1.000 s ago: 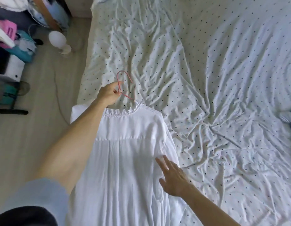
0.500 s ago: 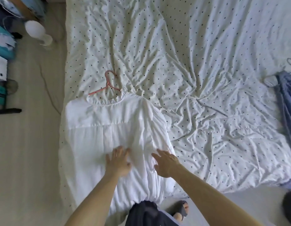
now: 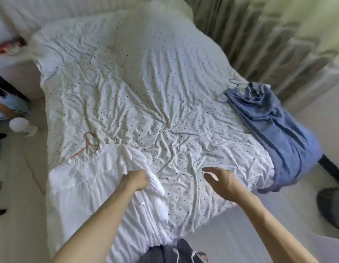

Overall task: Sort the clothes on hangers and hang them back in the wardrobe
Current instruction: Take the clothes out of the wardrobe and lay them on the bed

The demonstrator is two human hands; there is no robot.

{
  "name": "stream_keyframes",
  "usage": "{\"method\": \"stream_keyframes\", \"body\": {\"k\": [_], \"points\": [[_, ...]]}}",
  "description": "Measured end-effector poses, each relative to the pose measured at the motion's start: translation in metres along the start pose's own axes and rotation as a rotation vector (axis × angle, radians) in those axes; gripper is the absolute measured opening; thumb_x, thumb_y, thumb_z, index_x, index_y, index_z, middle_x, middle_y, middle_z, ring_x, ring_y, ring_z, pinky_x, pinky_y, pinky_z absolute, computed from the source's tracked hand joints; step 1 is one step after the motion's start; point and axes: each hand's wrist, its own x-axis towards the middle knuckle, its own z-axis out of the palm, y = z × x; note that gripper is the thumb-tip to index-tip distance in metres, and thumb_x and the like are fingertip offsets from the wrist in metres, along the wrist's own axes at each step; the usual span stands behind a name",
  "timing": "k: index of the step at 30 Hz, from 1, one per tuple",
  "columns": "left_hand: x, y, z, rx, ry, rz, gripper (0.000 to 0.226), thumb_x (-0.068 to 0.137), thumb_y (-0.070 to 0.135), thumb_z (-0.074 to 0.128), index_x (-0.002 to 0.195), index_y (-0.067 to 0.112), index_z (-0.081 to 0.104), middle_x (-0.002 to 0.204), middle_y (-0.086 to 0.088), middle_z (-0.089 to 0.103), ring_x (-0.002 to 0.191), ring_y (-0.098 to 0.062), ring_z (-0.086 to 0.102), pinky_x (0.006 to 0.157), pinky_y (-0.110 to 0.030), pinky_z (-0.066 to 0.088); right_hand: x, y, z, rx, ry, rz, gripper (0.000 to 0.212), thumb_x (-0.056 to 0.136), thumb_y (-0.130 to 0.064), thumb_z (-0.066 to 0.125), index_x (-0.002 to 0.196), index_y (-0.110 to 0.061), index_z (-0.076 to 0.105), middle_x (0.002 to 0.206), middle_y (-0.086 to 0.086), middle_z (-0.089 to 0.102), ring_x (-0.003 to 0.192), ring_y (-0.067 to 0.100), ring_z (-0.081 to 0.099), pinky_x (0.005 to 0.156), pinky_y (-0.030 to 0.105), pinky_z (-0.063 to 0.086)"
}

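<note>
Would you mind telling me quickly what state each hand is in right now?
Left hand: closed, gripping a fold of the white garment.
Right hand: open, holding nothing, over the dotted bedsheet.

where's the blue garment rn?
Head view, right side: the blue garment lies on the right edge of the bed, beside the curtain, hanger at its far end.

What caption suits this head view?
Left hand grips white ruffle-collared blouse on thin pink hanger, spread on dotted white bedsheet; right hand hovers open; crumpled blue garment lies beyond.
</note>
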Motion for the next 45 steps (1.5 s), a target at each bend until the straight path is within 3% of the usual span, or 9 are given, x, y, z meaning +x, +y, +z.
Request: {"method": "stream_keyframes", "body": {"k": [4,10,17,23,27,31,34,42,45], "points": [[-0.026,0.133,-0.033,0.108,0.132,0.274,0.053,0.098,0.044,0.04,0.149,0.026,0.043,0.15,-0.006,0.047,0.135,-0.027,0.046,0.108,-0.039,0.04,-0.086,0.077,-0.055,0.054,0.332,0.061,0.032,0.1,-0.035,0.054,0.131,-0.032,0.061,0.139,-0.011,0.058,0.128,0.015,0.054,0.103,0.026,0.04],[-0.096,0.349,-0.037,0.272,0.326,0.699,0.052,0.1,0.041,0.044,0.15,0.025,0.042,0.155,-0.001,0.041,0.141,-0.023,0.04,0.116,-0.04,0.031,-0.212,0.188,-0.108,0.007,0.812,0.249,0.03,0.094,-0.027,0.062,0.124,-0.027,0.068,0.134,-0.006,0.063,0.129,0.016,0.052,0.108,0.03,0.039],[-0.175,0.553,0.004,0.464,0.455,1.173,0.054,0.096,0.051,0.047,0.147,0.032,0.045,0.155,0.006,0.04,0.144,-0.015,0.035,0.117,-0.041,0.028,-0.344,0.279,-0.136,0.039,1.135,0.588,0.034,0.095,-0.027,0.06,0.128,-0.026,0.066,0.137,-0.008,0.06,0.137,0.015,0.044,0.114,0.037,0.038],[-0.237,0.703,0.077,0.668,0.404,1.525,0.055,0.093,0.059,0.043,0.145,0.041,0.045,0.154,0.011,0.04,0.143,-0.014,0.035,0.115,-0.037,0.029,-0.432,0.337,-0.125,0.05,1.214,0.947,0.048,0.094,-0.048,0.034,0.126,-0.032,0.066,0.137,-0.01,0.06,0.137,0.013,0.043,0.113,0.035,0.037],[-0.283,0.779,0.135,0.797,0.303,1.754,0.051,0.098,0.05,0.046,0.148,0.042,0.04,0.156,0.012,0.036,0.145,-0.014,0.03,0.115,-0.035,0.026,-0.484,0.356,-0.113,0.076,1.267,1.219,0.048,0.093,-0.048,0.035,0.124,-0.033,0.067,0.137,-0.011,0.06,0.138,0.013,0.042,0.112,0.033,0.034],[-0.331,0.834,0.185,0.869,0.193,1.989,0.051,0.1,0.049,0.044,0.149,0.04,0.037,0.157,0.014,0.035,0.147,-0.013,0.028,0.117,-0.035,0.025,-0.531,0.361,-0.103,0.079,1.289,1.466,0.039,0.098,-0.042,0.043,0.13,-0.032,0.064,0.14,-0.011,0.057,0.141,0.012,0.037,0.116,0.028,0.025],[-0.36,0.868,0.219,0.911,0.128,2.146,0.051,0.101,0.051,0.042,0.15,0.041,0.035,0.157,0.013,0.035,0.146,-0.015,0.029,0.118,-0.037,0.025,-0.552,0.357,-0.092,0.075,1.309,1.637,0.042,0.098,-0.045,0.04,0.132,-0.035,0.062,0.141,-0.013,0.056,0.142,0.01,0.035,0.116,0.025,0.023],[-0.435,0.925,0.318,0.983,-0.195,2.279,0.051,0.1,0.044,0.044,0.15,0.039,0.036,0.158,0.009,0.034,0.145,-0.017,0.031,0.118,-0.038,0.027,-0.62,0.352,-0.094,-0.031,1.264,1.906,0.045,0.102,-0.043,0.04,0.146,-0.036,0.045,0.15,-0.013,0.045,0.147,0.009,0.021,0.12,0.027,0.016],[-0.465,0.943,0.358,0.966,-0.3,2.289,0.05,0.1,0.041,0.045,0.149,0.037,0.039,0.156,0.01,0.037,0.142,-0.017,0.037,0.117,-0.04,0.03,-0.658,0.367,-0.107,-0.197,1.287,1.994,0.048,0.101,-0.044,0.038,0.147,-0.032,0.044,0.156,-0.005,0.039,0.149,0.016,0.022,0.12,0.039,0.025]]}}
